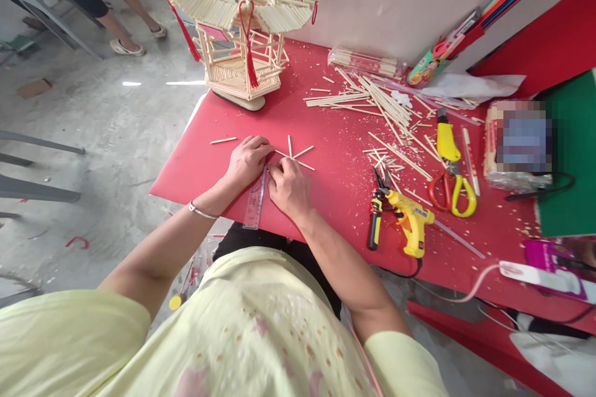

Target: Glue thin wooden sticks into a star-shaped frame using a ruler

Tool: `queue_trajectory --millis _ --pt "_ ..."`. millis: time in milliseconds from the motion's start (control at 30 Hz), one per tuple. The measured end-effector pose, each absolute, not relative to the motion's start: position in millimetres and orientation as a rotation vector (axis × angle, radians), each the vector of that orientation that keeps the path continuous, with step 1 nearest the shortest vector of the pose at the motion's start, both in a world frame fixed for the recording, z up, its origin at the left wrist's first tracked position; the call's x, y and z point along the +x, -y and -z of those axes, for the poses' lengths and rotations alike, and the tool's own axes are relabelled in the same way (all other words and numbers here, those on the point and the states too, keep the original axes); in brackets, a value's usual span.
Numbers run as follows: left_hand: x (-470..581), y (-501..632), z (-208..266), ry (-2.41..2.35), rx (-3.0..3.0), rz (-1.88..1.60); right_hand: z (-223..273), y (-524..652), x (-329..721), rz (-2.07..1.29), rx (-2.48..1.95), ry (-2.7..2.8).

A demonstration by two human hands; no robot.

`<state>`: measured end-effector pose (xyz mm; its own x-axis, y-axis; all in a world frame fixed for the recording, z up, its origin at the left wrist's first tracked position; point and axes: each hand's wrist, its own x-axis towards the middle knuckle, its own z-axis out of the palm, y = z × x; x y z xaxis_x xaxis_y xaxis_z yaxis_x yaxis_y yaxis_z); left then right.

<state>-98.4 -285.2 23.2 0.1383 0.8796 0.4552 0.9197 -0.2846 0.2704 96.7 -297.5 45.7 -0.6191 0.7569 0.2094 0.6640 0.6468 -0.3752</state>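
Several thin wooden sticks (303, 152) lie spread like a star on the red table, just beyond my hands. My left hand (249, 164) rests on the table with fingers bent and close together, by the far end of a clear ruler (254, 201). The ruler's near end reaches past the table edge. On the ruler's other side, my right hand (291, 187) is curled, its fingertips at the lower part of the star. What the fingertips pinch is hidden. A single short stick (223, 140) lies left of my left hand.
A stick-built pavilion model (242, 43) with red tassels stands at the back left. To the right lie loose sticks (382, 102), pliers (376, 217), a yellow glue gun (412, 220), scissors (451, 189) and a utility knife (447, 136). Another person's legs (114, 18) show at upper left.
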Motion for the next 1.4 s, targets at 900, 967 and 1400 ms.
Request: queue_trajectory --millis 900,967,1400 --pt "-98.2 285.3 -24.8 1.858 -2.335 0.868 -47.8 298.3 97.0 -0.355 -1.127 2.514" --pt "-98.6 285.0 -24.2 1.861 -2.334 0.873 -48.3 298.3 96.8 -0.344 -1.127 2.521" --pt "-100.6 285.4 -22.7 1.818 -2.316 0.855 -45.4 297.2 95.9 -0.384 -1.108 2.507"
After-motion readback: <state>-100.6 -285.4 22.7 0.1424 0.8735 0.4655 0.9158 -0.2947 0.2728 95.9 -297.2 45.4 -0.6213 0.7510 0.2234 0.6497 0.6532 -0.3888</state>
